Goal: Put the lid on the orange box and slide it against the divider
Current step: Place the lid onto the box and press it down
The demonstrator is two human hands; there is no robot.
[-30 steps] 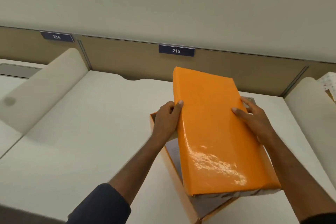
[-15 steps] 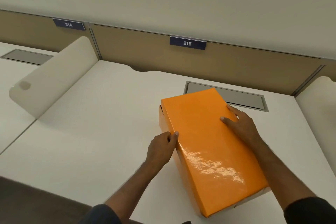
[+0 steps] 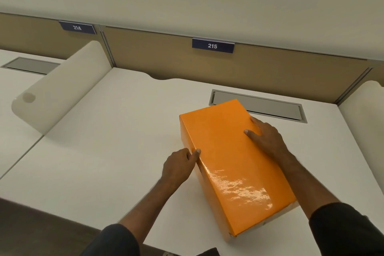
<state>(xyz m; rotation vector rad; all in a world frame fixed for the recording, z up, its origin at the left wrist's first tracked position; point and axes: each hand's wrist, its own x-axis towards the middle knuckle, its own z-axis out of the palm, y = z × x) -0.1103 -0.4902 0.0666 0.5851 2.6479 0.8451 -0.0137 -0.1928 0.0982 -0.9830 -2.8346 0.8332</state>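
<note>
The orange box (image 3: pixel 230 164) lies at an angle on the white desk (image 3: pixel 104 151), its glossy orange lid seated over the base so that the base is almost wholly covered. My left hand (image 3: pixel 179 165) presses against the box's left long side, thumb on the lid's edge. On the right long edge rests my right hand (image 3: pixel 265 135), fingers spread over the top of the lid. A white rounded divider (image 3: pixel 62 89) stands at the desk's left, well apart from the box. Another divider (image 3: pixel 363 114) rises at the right edge.
A grey cable hatch (image 3: pixel 270 106) is set into the desk just behind the box. A tan back panel (image 3: pixel 166 56) carries number plates 214 and 215. The desk's front edge runs along the lower left, with dark floor below.
The lid came down from a tilted, raised position onto the box and now sits closed. Both hands lowered with it and stay on its two long sides.
</note>
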